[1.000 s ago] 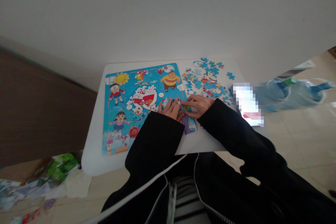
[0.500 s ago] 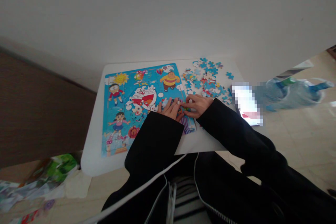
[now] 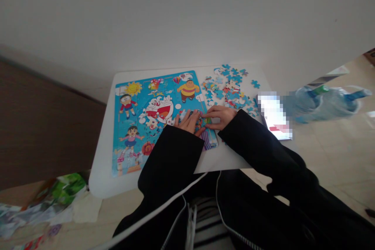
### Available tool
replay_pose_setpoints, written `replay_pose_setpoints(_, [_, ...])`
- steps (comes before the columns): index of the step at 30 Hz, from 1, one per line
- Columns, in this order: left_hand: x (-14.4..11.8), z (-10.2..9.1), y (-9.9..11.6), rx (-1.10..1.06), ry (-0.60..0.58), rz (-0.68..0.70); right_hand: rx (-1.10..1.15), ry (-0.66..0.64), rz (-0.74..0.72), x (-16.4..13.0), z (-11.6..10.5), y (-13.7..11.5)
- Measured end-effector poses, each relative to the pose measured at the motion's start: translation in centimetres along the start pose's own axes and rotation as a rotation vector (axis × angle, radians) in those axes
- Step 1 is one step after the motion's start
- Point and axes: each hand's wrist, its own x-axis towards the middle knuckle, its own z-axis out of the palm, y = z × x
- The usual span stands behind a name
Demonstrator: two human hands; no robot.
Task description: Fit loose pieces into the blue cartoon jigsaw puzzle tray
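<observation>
— Fingers (image 3: 187, 119) of the left hand (image 3: 187, 122) lie flat and spread on the puzzle (image 3: 152, 117). Has anything changed?
— Hardly. The right hand (image 3: 221, 117) stays beside it, fingers together, pressing the puzzle's right edge.
— And the loose pieces (image 3: 231, 88)?
— Piled right of the puzzle, on the table (image 3: 102, 156).

Cartoon jigsaw puzzle (image 3: 152, 117), blue, flat, partly assembled; loose pieces (image 3: 231, 88) heaped at its 3 o'clock.

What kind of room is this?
Probably a room at home: a small white table against a plain wall, a cartoon jigsaw puzzle, big water bottles on the tiled floor.
</observation>
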Motion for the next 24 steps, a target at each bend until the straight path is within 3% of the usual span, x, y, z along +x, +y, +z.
replay_pose_setpoints(7, [-0.1,0.2,0.0,-0.023,0.056,0.003,0.002,0.080,-0.132,0.2,0.1,-0.1])
replay_pose_setpoints(12, [-0.2,0.4,0.0,-0.051,0.100,0.024,-0.043,0.173,-0.067,0.3,-0.5,-0.7])
replay_pose_setpoints(24, [-0.3,0.3,0.2,-0.104,0.111,-0.002,-0.075,0.159,-0.090,-0.1,0.6,-0.5])
